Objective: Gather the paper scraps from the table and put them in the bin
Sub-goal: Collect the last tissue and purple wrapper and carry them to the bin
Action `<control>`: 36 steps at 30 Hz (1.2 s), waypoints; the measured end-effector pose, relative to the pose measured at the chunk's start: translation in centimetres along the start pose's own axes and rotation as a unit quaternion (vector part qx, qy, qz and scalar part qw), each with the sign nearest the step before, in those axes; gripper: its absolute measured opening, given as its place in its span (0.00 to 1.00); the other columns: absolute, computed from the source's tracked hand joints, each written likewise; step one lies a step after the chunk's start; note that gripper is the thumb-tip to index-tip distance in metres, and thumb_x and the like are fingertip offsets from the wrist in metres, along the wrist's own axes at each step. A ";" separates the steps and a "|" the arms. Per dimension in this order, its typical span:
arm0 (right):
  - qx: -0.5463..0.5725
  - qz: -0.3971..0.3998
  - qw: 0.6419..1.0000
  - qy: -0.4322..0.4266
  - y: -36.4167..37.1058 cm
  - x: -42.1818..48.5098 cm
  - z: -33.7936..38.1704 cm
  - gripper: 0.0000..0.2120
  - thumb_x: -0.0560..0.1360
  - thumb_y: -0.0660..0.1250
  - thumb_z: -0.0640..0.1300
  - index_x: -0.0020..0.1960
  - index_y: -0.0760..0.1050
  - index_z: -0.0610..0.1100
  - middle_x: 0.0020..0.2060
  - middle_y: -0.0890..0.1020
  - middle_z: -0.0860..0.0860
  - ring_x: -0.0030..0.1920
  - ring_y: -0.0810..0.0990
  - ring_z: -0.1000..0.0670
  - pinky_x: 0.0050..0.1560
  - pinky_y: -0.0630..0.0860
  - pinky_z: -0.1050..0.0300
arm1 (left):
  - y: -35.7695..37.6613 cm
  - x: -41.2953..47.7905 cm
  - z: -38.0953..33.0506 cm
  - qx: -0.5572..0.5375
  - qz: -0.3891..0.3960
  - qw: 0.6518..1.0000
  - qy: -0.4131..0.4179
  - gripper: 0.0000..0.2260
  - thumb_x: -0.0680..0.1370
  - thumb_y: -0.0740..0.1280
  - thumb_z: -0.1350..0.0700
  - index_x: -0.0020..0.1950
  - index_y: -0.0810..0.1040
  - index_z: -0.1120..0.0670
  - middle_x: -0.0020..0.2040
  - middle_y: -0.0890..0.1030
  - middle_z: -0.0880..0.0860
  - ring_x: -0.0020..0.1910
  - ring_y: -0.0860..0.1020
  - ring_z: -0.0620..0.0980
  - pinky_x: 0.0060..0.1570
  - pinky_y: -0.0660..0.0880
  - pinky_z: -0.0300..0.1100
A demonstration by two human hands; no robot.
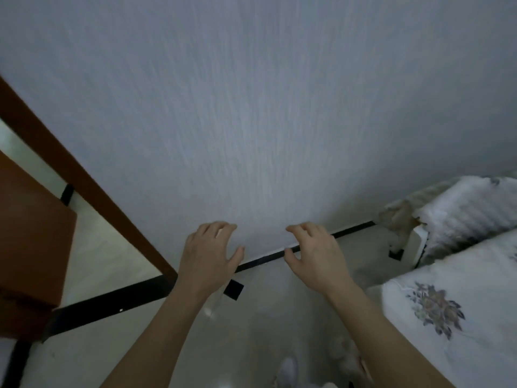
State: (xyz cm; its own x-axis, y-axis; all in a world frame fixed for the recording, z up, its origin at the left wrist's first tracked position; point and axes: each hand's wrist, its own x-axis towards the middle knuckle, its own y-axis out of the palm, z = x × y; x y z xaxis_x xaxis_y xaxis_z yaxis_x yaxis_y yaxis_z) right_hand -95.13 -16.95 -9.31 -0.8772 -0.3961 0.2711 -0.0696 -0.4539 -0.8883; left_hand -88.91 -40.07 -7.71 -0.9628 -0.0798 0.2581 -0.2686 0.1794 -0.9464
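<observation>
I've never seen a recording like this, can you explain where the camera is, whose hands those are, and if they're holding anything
This is one picture from a wide-angle camera worn on a person's head, looking forward and down. No machine: the bare arms are the wearer's own. The left hand and right hand are held out before a pale grey textured wall, fingers loosely curled, holding nothing. Below run a black skirting strip and a pale glossy floor; a brown wooden door frame stands left, white flower-printed bedding right. Nothing from the tidying job is in view.
</observation>
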 end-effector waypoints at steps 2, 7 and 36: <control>-0.010 -0.014 1.000 0.021 -0.7 2.6 -2.4 0.19 0.72 0.67 0.50 0.61 0.77 0.46 0.54 0.81 0.49 0.53 0.78 0.46 0.47 0.76 0.51 | 1.1 4.0 -1.0 -0.012 -0.007 1.000 0.024 0.23 0.76 0.59 0.41 0.64 0.78 0.53 0.59 0.81 0.52 0.56 0.77 0.53 0.52 0.75 0.50; -0.020 -0.029 0.997 0.074 -2.2 6.8 -7.5 0.19 0.73 0.67 0.51 0.62 0.77 0.46 0.54 0.81 0.48 0.55 0.78 0.46 0.49 0.77 0.49 | 3.4 11.5 -4.0 -0.057 -0.011 0.996 0.072 0.22 0.76 0.61 0.42 0.62 0.80 0.54 0.58 0.81 0.52 0.56 0.78 0.54 0.50 0.75 0.49; -0.127 -0.136 0.888 0.420 -8.8 24.9 -36.0 0.19 0.73 0.65 0.49 0.63 0.75 0.48 0.55 0.80 0.48 0.53 0.77 0.45 0.49 0.76 0.50 | 19.5 53.6 -29.7 -0.180 0.109 0.884 0.418 0.23 0.75 0.58 0.42 0.63 0.79 0.53 0.59 0.80 0.51 0.57 0.77 0.53 0.50 0.77 0.51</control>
State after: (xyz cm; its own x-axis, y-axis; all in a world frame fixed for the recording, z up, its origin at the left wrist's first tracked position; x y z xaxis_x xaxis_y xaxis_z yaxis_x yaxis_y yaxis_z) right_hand -133.50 5.90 -8.12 -0.8487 0.4846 0.2119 -0.3451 -0.2037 -0.9162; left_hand -146.64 -11.75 -6.53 -0.6373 0.7209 0.2724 0.0802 0.4136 -0.9069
